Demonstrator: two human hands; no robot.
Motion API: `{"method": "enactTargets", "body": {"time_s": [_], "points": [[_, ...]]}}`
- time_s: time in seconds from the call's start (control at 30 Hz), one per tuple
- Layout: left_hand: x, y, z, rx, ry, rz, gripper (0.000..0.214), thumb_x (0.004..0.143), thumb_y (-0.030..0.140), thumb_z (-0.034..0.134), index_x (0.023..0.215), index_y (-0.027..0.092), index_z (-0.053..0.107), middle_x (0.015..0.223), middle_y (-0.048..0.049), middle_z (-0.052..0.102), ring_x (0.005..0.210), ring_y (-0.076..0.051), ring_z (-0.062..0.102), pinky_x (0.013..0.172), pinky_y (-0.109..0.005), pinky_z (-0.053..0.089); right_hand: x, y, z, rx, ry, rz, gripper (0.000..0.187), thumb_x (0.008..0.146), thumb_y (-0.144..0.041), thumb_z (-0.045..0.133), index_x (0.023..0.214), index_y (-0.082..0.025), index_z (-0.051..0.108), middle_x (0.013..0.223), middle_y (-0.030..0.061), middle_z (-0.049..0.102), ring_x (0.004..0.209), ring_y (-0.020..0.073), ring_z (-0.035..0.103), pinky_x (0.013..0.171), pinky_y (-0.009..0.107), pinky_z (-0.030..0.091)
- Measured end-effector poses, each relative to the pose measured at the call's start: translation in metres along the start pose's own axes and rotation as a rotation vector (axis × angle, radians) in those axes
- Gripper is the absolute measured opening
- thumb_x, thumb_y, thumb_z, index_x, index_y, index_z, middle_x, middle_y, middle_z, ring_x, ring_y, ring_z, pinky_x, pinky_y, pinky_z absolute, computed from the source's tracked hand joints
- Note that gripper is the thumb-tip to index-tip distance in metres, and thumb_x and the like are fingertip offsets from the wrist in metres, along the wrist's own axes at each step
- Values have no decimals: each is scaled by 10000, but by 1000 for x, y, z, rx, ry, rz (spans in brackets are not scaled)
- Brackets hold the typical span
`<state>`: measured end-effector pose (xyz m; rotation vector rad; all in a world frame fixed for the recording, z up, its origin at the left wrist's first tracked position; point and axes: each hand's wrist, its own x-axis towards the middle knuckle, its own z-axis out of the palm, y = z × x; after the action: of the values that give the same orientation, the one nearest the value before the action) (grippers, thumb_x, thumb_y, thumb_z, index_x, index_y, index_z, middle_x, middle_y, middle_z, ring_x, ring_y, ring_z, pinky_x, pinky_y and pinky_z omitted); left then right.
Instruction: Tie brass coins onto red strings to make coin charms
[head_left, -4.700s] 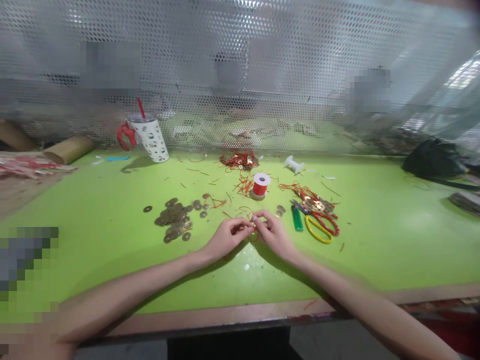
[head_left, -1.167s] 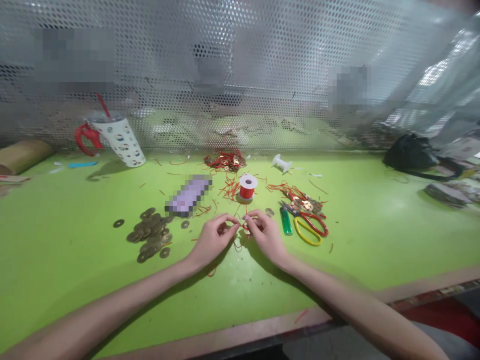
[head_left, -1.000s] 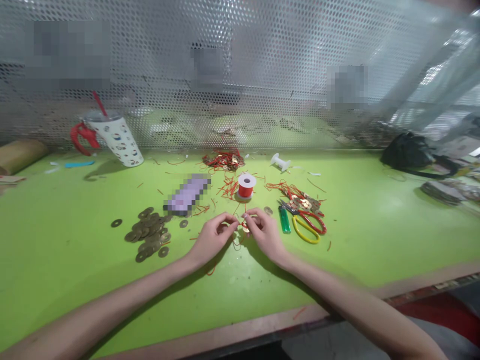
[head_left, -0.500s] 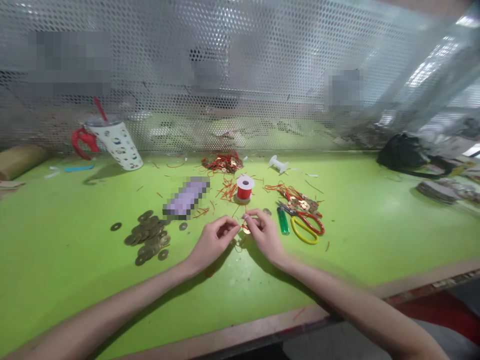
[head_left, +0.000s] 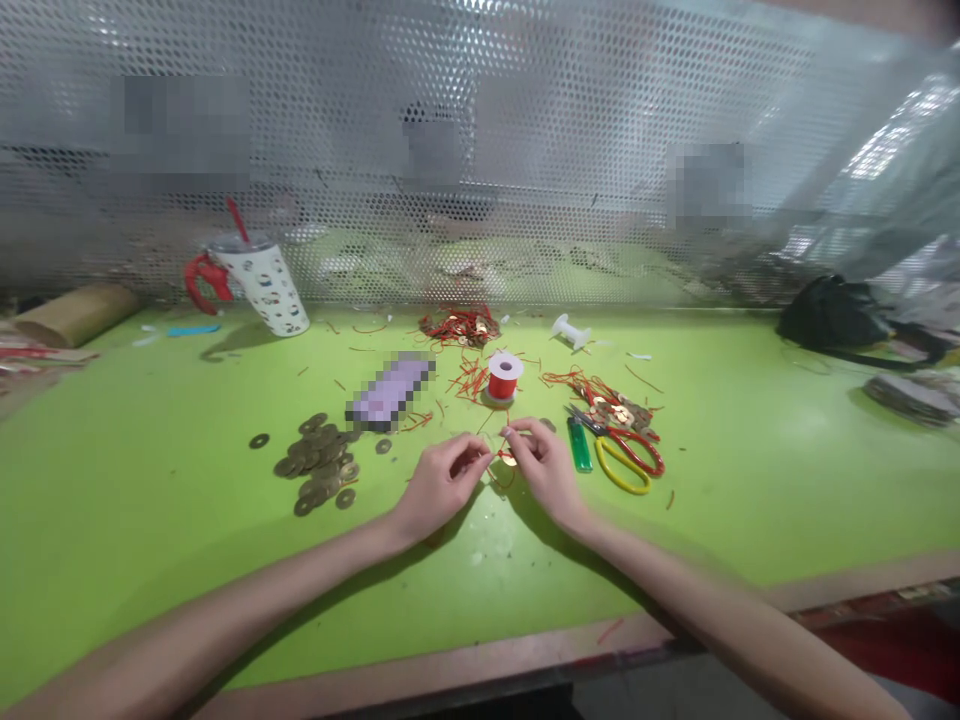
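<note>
The left hand (head_left: 448, 485) has thumb and index closed together on the red cord (head_left: 501, 455); the right hand (head_left: 547, 470) makes also a pinch, prob. on the same cord, though its fingers hide the exact grip; one brass-coloured coin (head_left: 510, 461) is btwn the two hands, seemingly tied on the cord, above the green table (head_left: 750, 450); below it droops a thin loop (head_left: 501, 485).

What could go wrong, I judge: the cord may slip from the fingertips b/c it is so fine, and then the coin could drop or a knot could loosen; the loop may tangle if both hands pull unevenly; a fine strand (head_left: 508, 417) seems to run twd the upright spool (head_left: 504, 383), so, if joined, a hard tug could tip it; the scissors (head_left: 598, 429) and the green lighter (head_left: 580, 446) lie nr the right hand, where a careless sweep might push them into the corded coins (head_left: 622, 412); the loose coins (head_left: 321, 455) could scatter if the left arm swings outward.
</note>
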<state>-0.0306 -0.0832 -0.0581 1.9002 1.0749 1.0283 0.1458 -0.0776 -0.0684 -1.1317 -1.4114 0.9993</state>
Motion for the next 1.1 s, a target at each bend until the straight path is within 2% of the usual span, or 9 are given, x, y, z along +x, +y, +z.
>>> {"method": "enactTargets", "body": {"time_s": [0.23, 0.53, 0.73, 1.1], "points": [[1, -4, -3, 108, -30, 35, 154, 988, 282, 570, 882, 192, 635, 788, 2, 669, 667, -141, 564, 686, -273, 433, -2, -2, -1, 10, -17, 33, 431, 891, -611, 623, 896, -180, 613, 533, -67, 429, 473, 116, 368, 460, 248, 283], [-5, -8, -19, 228, -33, 56, 151, 993, 289, 576, 897, 189, 636, 798, -4, 676, 669, -148, 572, 697, -281, 436, -4, -6, -2, 20, -36, 31, 417, 908, -591, 611, 884, -175, 598, 525, -89, 359, 466, 103, 307, 452, 243, 243], [-16, -11, -15, 274, -60, 126, 167, 1017, 284, 541, 902, 191, 617, 804, -6, 677, 666, -142, 581, 673, -267, 435, -3, -2, -2, 8, -41, 59, 462, 886, -634, 617, 884, -173, 608, 517, -88, 362, 460, 101, 299, 446, 239, 216], [-19, -15, -11, 314, -72, 139, 173, 1017, 289, 515, 908, 200, 617, 818, -22, 688, 689, -157, 607, 686, -279, 456, -4, -3, -2, 7, -44, 59, 482, 874, -661, 623, 864, -179, 607, 510, -93, 325, 461, 96, 274, 440, 236, 194]]}}
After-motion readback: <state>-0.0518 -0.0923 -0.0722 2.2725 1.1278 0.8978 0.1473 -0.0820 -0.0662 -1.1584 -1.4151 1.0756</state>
